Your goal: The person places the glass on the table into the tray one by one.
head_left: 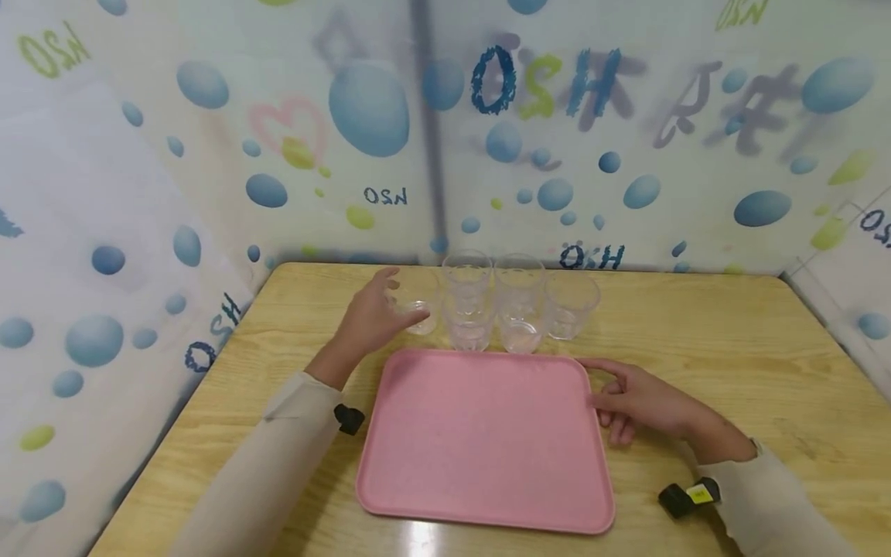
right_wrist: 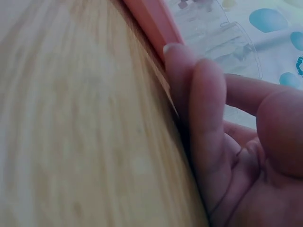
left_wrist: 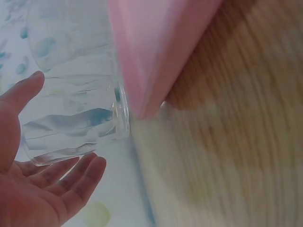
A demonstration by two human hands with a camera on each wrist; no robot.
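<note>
Several clear drinking glasses stand close together behind a pink tray [head_left: 487,433] on the wooden table. My left hand [head_left: 372,313] is beside the leftmost glass [head_left: 420,316]. In the left wrist view, its thumb and fingers spread on either side of that glass [left_wrist: 71,123], not closed round it. My right hand [head_left: 643,402] is at the far right corner of the tray, index finger stretched along the corner and thumb at the right rim. The right wrist view has fingertips against the tray's edge [right_wrist: 154,23], the other fingers loosely bent beside it.
The rightmost glass [head_left: 572,305] stands beyond the tray's far right corner. Behind the wooden table [head_left: 696,325] hangs a pale curtain [head_left: 626,155] with blue and green spots, close to the table's back edge. Dark wrist cameras sit on both sleeves.
</note>
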